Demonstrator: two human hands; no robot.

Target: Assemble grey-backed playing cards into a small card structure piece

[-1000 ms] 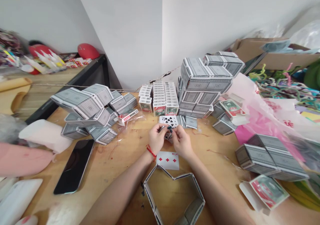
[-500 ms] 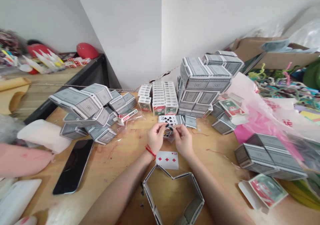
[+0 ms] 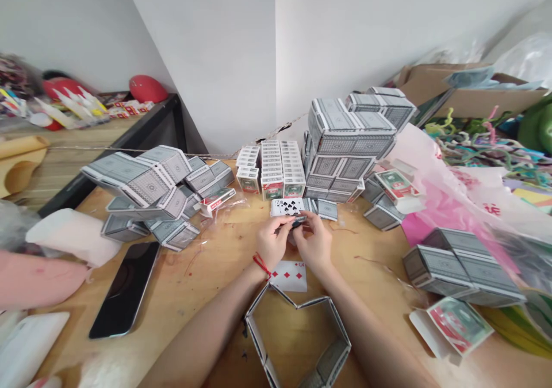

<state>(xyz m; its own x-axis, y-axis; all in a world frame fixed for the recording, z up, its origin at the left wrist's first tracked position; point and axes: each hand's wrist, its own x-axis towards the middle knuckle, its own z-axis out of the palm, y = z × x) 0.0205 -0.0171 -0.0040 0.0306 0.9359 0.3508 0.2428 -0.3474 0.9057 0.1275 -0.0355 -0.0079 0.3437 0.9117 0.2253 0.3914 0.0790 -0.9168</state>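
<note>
My left hand [image 3: 273, 241] and my right hand [image 3: 314, 239] meet over the table, fingers pinched on a small grey-backed playing card [image 3: 298, 221] that looks bent and is seen nearly edge-on. Just beyond the fingers lie face-up spade cards [image 3: 287, 206], partly covered by my hands. A three of diamonds [image 3: 290, 276] lies flat between my wrists. Nearer to me, between my forearms, stands a heart-shaped frame [image 3: 297, 304] made of folded cards, open in the middle.
Stacked folded-card blocks stand at left [image 3: 142, 181] and right [image 3: 351, 138]. Rows of card boxes [image 3: 272, 189] sit between them. A phone [image 3: 125, 290] lies left. Another card block [image 3: 463, 267] and an opened card box [image 3: 459, 325] lie right, beside pink plastic [image 3: 425, 221].
The card in my fingers has tilted and now shows its grey back more edge-on. Both hands have shifted slightly, and the fingers have closed in nearer each other.
</note>
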